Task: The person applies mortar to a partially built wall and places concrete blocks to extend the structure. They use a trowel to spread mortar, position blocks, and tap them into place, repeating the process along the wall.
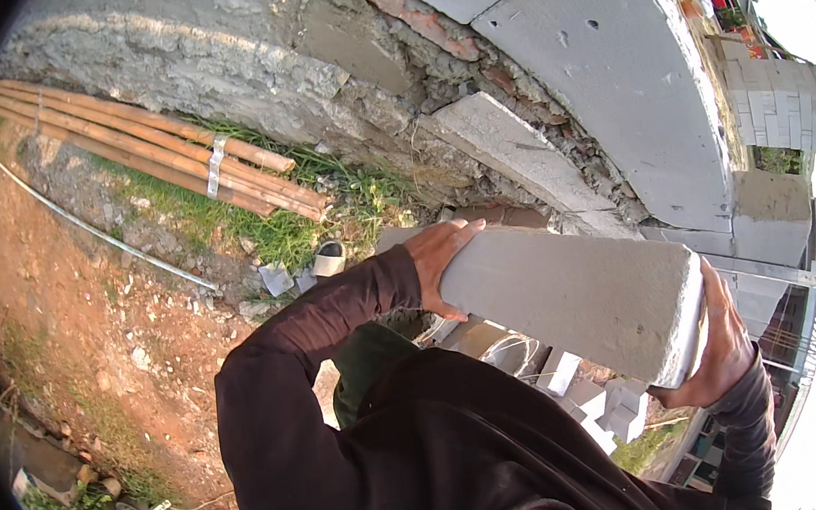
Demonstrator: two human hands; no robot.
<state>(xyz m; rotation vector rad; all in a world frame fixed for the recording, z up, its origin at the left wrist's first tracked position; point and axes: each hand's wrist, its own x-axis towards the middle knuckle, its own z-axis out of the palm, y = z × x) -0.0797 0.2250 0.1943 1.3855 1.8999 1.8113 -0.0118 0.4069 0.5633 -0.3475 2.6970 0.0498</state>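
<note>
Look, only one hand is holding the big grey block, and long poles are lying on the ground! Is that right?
Not quite: two hands hold the big grey block. The head view shows the left hand at one end and the right hand at the other.

Block [563,288]: plain pale grey, whitish along one end edge. Long-sleeved garment [431,454]: near-black brown, unpatterned. Bundled poles [144,144]: orange-brown, banded by a silvery strap [216,166]. Slender pipe [114,236]: whitish grey. Ground [90,291]: rusty orange, flecked with pale stones. Grass [250,235]: bright green. Large wall slabs [600,82]: light grey, darkly pitted. Brick fragment [417,20]: dull red. Stacked blocks [779,107]: off-white, lined by grid-like joints.
</note>
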